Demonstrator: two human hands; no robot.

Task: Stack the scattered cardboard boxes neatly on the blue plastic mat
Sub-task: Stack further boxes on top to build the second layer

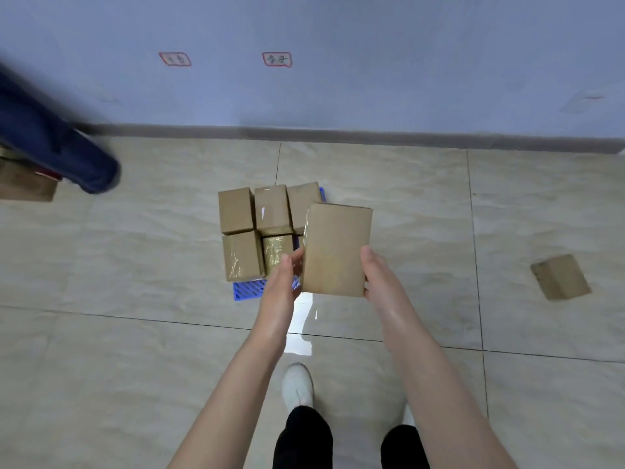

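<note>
Head view: both hands out in front, carrying one cardboard box point(334, 250) in the air. Left hand point(282, 282) grips its left edge and right hand point(378, 279) grips its right edge, thumbs on top, the other fingers hidden under the box. The carried box sits over the right side of the blue mat point(248, 290) and hides that part of it. I can't tell whether it touches anything below.

Five boxes already lie on the mat, packed side by side. Back row has three: left point(235, 209), middle point(272, 208), right point(301, 201), the right one partly covered by the carried box. Front row has two: left point(241, 253), and a taped one point(277, 252) just beside the left hand. A bare strip of mat shows at the near edge.

One loose box point(559, 277) lies on the tile floor point(135, 333), well apart to the right. Another box point(25, 184) sits at the far left edge, partly under a blurred dark blue shape point(50, 140).

White shoe point(297, 384) on the floor below the arms. Two red-outlined labels point(175, 59) point(277, 59) on the wall, text unreadable.
</note>
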